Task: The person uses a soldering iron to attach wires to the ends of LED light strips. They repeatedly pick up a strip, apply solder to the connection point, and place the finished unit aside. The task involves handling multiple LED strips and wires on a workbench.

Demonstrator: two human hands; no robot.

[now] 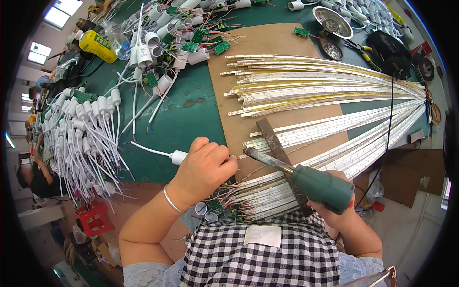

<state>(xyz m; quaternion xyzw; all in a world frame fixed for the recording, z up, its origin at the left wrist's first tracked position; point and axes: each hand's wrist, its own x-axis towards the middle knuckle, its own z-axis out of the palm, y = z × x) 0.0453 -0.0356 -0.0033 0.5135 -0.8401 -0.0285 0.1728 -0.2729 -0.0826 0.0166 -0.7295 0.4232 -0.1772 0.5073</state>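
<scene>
In the head view, my right hand point(334, 203) is wrapped around the green handle of a soldering iron point(299, 177), its dark tip pointing up-left toward the end of an LED strip point(306, 138) on the brown board point(267, 40). My left hand point(205, 170) is closed in a pinch just beside that tip; what the fingertips grip is too small to tell, though a white cable with a plug point(178, 156) runs out from under the hand to the left across the green table point(191, 107). More strips fan out over the board toward the right edge (several white, some yellow). A dark flat bar point(275, 141) lies across the near strips. White cylindrical housings with green circuit boards point(167, 36) are heaped at the upper left, and a bundle of wired white connectors point(88, 124) lies at the left.
</scene>
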